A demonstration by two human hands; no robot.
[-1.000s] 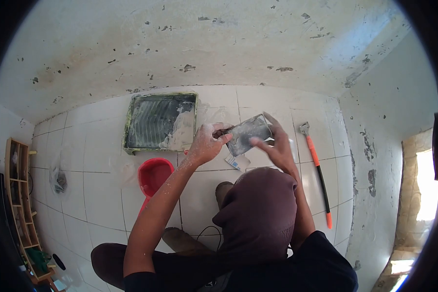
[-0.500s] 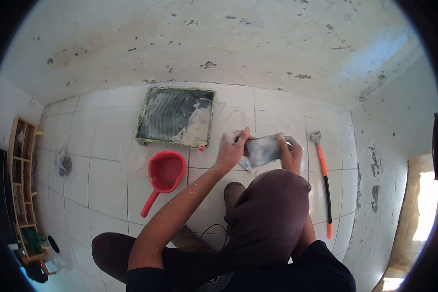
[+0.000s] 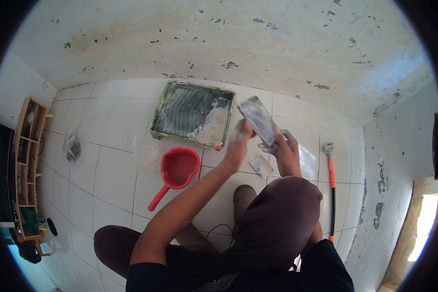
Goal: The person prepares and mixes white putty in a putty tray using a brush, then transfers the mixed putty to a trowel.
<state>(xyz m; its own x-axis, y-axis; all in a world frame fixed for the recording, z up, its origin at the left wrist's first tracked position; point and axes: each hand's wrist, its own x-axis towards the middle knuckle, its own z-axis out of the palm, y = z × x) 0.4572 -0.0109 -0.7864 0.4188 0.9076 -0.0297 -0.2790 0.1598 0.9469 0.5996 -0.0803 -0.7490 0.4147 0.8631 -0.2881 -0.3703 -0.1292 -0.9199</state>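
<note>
A flat, rectangular grey plate (image 3: 259, 119), smeared with white, is tilted above the floor just right of the paint tray. My right hand (image 3: 287, 151) grips its lower right end, thumb along the edge. Close to the plate's left edge is my left hand (image 3: 238, 142), blurred by motion; whether its fingers touch the plate I cannot make out. The green-black paint tray (image 3: 155, 124) holds whitish paste in its right corner. Left of my forearm stands a red dipper (image 3: 180, 168) with its handle toward me. A small printed paper piece (image 3: 261, 166) lies below my hands.
An orange and black long-handled tool (image 3: 331, 190) lies on the tiles at right. A crumpled plastic bag (image 3: 73, 148) and a wooden shelf (image 3: 27, 160) are at left. The chipped wall (image 3: 204, 44) rises in front. A dark cable (image 3: 219, 226) runs by my feet.
The plate has turned from nearly level to steeply slanted and moved up toward the tray. My left hand has come off its left end. The camera view has shifted slightly.
</note>
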